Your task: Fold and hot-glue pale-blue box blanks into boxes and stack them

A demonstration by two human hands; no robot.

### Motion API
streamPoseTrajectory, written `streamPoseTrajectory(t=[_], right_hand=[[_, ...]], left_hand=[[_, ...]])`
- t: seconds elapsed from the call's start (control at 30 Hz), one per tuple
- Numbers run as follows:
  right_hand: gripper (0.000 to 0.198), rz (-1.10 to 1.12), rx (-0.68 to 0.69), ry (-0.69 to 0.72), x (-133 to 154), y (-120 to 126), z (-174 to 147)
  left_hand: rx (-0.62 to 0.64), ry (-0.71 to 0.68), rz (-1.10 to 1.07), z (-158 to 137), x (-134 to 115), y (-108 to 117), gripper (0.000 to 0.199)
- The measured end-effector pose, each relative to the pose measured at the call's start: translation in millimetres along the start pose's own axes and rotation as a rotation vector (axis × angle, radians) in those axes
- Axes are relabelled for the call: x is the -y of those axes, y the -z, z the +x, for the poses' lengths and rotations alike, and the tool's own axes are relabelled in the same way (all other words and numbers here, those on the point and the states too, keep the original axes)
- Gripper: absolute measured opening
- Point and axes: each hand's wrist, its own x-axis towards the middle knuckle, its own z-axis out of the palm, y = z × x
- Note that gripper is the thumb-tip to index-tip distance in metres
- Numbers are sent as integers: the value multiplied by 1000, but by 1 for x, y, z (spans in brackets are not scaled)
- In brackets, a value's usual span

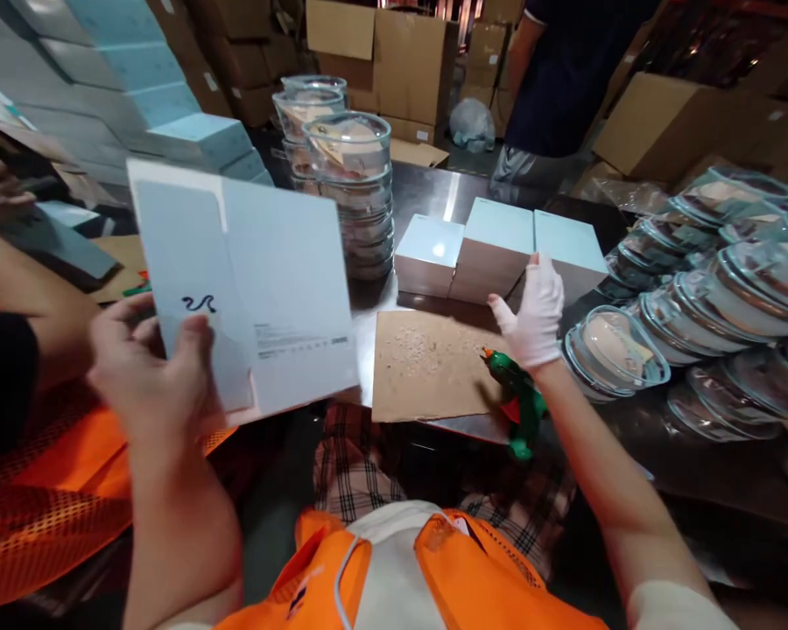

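My bare left hand (151,367) grips a flat, pale blue cardboard carton (289,280) by its left side, raised above the bench. Dark squiggle print and small lines of text show on the carton. My right hand (535,315), in a white glove with bare tips at the thumb and a finger, is spread at the front of several pale blue boxes (496,229). Whether it touches them I cannot tell. Below it, a green glue gun (522,398) with an orange nozzle lies by a brown cardboard sheet (426,367) spotted with residue.
Stacked glass dishes (351,201) stand behind the carton; more glass dishes (728,289) crowd the right side. Pale blue boxes (197,144) pile up at the left. Another person's arm (52,289) is close on the left. A person (571,79) stands beyond the metal bench (426,188).
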Motion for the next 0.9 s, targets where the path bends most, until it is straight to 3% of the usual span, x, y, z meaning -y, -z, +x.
streamPoseTrajectory(t=[0.07, 0.1, 0.17, 0.23, 0.33, 0.4, 0.47, 0.6, 0.67, 0.73, 0.8, 0.83, 0.9], right_hand=[[74, 195, -151, 175, 18, 29, -47], [75, 265, -216, 232, 28, 42, -68], [80, 363, -298, 329, 46, 62, -99], [75, 426, -299, 326, 57, 69, -117], [47, 508, -189, 173, 54, 68, -130], [34, 609, 6, 111, 43, 66, -137], [35, 791, 333, 43, 33, 63, -144], [57, 1317, 1115, -225, 35, 48, -162], [71, 1531, 1386, -263, 50, 37, -174], [82, 1689, 1500, -269, 68, 27, -185], [84, 1795, 1506, -278, 78, 23, -194], [84, 1819, 1500, -282, 78, 24, -198], [85, 1790, 1444, -289, 68, 30, -205]], left_hand=[[68, -149, -143, -31, -30, 16, 52], [174, -219, -201, -49, -43, 20, 44], [542, -418, -306, -81, -57, 20, 30], [802, -578, -355, -108, -55, 12, 21], [925, -649, -354, -130, -30, -1, 22], [961, -647, -378, -134, -10, -4, 24], [951, -637, -390, -134, 7, -2, 26], [865, -705, -271, -145, 34, 4, 33], [915, -819, -170, -164, 46, 1, 44], [1008, -925, -87, -188, 58, -6, 84], [1074, -968, -33, -207, 66, -12, 119], [1098, -969, -19, -212, 68, -14, 122], [1151, -922, -33, -210, 70, -13, 107]])
